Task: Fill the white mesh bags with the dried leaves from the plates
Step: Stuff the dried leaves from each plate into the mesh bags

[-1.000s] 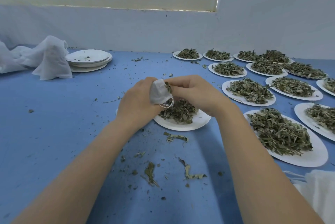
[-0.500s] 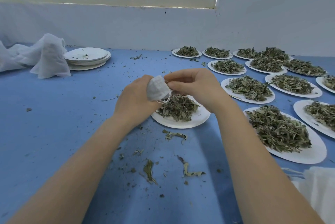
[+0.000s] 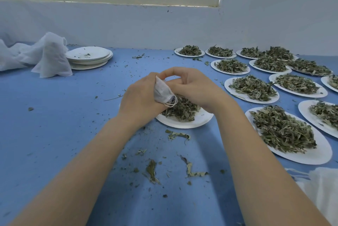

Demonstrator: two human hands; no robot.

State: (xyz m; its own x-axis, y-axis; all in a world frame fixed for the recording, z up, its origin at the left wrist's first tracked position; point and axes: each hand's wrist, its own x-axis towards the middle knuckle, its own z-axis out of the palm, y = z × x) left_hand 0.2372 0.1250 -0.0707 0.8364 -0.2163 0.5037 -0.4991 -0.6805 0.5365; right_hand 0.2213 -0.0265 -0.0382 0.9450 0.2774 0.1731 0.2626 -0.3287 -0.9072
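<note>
A small white mesh bag (image 3: 161, 92) with a drawstring loop hangs above a white paper plate (image 3: 190, 122) of dried leaves (image 3: 181, 110) at the table's middle. My left hand (image 3: 140, 97) grips the bag from its left side. My right hand (image 3: 193, 86) meets it from the right, with thumb and fingers curled at the bag's top edge. Whether the right fingers hold leaves is hidden.
Several more plates heaped with leaves (image 3: 281, 130) fill the right side of the blue table. A stack of used plates (image 3: 89, 56) and a pile of white mesh bags (image 3: 45, 57) lie at the far left. Loose leaf scraps (image 3: 151, 170) litter the near table. White cloth (image 3: 321, 189) lies at the lower right.
The right hand's fingers have drawn in against the bag's top. The bag has tilted so that its drawstring end points down toward the plate. Both hands stay over the plate.
</note>
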